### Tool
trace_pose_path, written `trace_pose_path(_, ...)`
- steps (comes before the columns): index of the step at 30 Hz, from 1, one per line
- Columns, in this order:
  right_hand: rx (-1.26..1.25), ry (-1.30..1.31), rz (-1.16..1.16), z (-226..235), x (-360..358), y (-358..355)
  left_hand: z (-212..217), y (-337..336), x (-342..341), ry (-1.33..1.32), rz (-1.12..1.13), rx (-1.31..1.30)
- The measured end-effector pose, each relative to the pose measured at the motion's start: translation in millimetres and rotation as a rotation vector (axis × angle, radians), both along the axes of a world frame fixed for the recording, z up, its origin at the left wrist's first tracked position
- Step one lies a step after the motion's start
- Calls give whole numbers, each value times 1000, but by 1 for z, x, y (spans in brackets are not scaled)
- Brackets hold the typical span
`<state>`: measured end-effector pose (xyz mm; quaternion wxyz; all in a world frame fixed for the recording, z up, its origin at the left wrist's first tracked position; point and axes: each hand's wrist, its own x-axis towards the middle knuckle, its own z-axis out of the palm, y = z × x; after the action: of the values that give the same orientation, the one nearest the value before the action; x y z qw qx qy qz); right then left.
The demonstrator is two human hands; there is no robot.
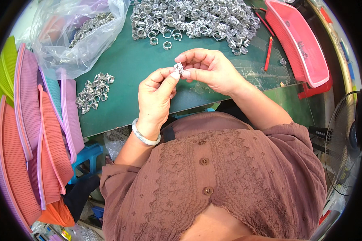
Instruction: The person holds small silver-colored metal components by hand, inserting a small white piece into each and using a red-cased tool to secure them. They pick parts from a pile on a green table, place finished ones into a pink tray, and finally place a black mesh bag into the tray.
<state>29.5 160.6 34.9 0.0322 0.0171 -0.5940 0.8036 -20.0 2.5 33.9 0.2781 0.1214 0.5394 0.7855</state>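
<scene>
Both hands meet over the near part of the green table, pinching one silver ring (179,69) with a knobbly ornate head. My left hand (156,90), a pale bangle on its wrist, grips the ring between thumb and forefinger. From the other side my right hand (213,72) holds it with its thumb and fingertips; the ring's band is mostly hidden. Beyond the hands spreads a big heap of silver rings (197,20), with a few loose ones at its near edge. A smaller pile of rings (94,93) lies left of my left hand.
A clear plastic bag (78,44) with more rings stands at the far left. Stacked plastic baskets (54,148) crowd the table's left side. Right of the heap lie red-handled pliers (263,20), a red pen-like tool (268,54) and a pink basket (283,44). A fan (344,140) stands at right.
</scene>
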Motion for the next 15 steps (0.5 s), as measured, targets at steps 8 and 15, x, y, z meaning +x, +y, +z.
trace_pose_path(8,-13,-26,8,-3,2,1,0,0,1,22,-25,-2)
trace_pose_path(15,16,8,-11,-7,2,0,0,1,1,20,-25,-8)
